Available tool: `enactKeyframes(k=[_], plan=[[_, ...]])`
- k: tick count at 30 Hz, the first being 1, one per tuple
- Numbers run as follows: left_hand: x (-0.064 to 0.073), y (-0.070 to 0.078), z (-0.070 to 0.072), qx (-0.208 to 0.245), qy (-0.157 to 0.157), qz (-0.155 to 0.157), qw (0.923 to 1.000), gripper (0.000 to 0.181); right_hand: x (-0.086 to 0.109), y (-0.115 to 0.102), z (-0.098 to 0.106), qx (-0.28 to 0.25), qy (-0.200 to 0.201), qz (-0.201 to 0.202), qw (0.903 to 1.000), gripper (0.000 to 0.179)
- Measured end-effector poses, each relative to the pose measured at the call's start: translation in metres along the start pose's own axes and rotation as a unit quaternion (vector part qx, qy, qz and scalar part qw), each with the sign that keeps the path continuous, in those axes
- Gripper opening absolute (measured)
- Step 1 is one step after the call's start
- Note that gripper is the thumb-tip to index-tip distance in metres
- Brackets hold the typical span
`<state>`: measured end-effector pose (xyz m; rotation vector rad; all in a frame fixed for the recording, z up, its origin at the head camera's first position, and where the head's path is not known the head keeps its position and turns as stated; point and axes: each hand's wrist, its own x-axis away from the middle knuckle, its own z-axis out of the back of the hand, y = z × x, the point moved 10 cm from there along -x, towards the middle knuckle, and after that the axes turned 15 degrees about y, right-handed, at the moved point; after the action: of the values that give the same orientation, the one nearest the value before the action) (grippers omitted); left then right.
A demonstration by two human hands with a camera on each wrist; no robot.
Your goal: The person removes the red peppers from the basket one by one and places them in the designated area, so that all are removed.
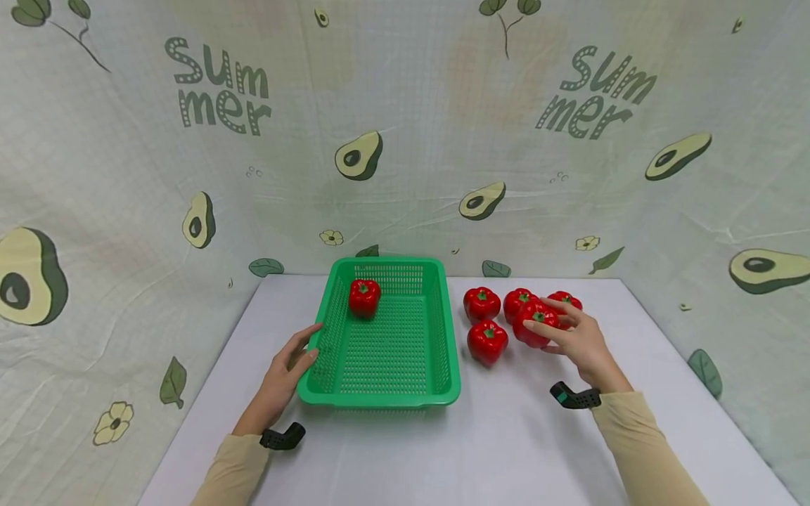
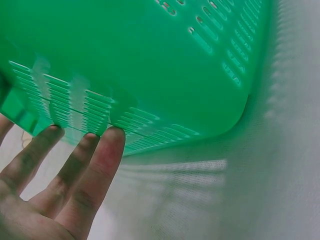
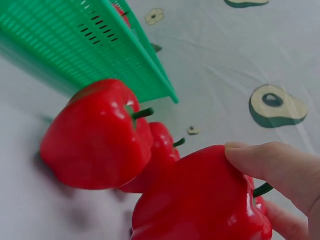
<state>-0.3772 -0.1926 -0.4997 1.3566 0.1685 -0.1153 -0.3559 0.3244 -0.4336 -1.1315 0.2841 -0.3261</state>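
Note:
My right hand (image 1: 579,344) grips a glossy red bell pepper (image 1: 530,330) with a green stem; in the right wrist view the thumb (image 3: 270,160) lies across the top of this pepper. At the left side of a green slotted plastic basket (image 1: 380,400), my left hand (image 1: 281,383) holds the rim, with its fingertips (image 2: 111,140) against the outer wall in the left wrist view. Inside the basket, a red bell pepper (image 1: 364,298) sits in the far left corner. Between basket and right hand are more peppers, including a front one (image 1: 487,342) and one behind it (image 1: 481,305).
Behind the held pepper stand two more red peppers, one left (image 1: 519,301) and one right (image 1: 565,299), partly hidden. The white tabletop (image 1: 493,443) ends at a cloth backdrop (image 1: 411,105) with printed avocados and lettering, which also hangs along both sides.

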Motion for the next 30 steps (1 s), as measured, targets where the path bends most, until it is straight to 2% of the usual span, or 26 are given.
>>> enactKeyframes(k=[12, 30], plan=[[0.001, 0.000, 0.000, -0.009, 0.003, -0.002, 1.0000, 0.050, 0.000, 0.032, -0.009, 0.006, -0.005, -0.037, 0.9993, 0.092], [-0.001, -0.001, 0.000, -0.007, 0.005, -0.004, 1.0000, 0.050, 0.001, 0.050, -0.017, 0.022, -0.003, -0.055, 0.9982, 0.094]])
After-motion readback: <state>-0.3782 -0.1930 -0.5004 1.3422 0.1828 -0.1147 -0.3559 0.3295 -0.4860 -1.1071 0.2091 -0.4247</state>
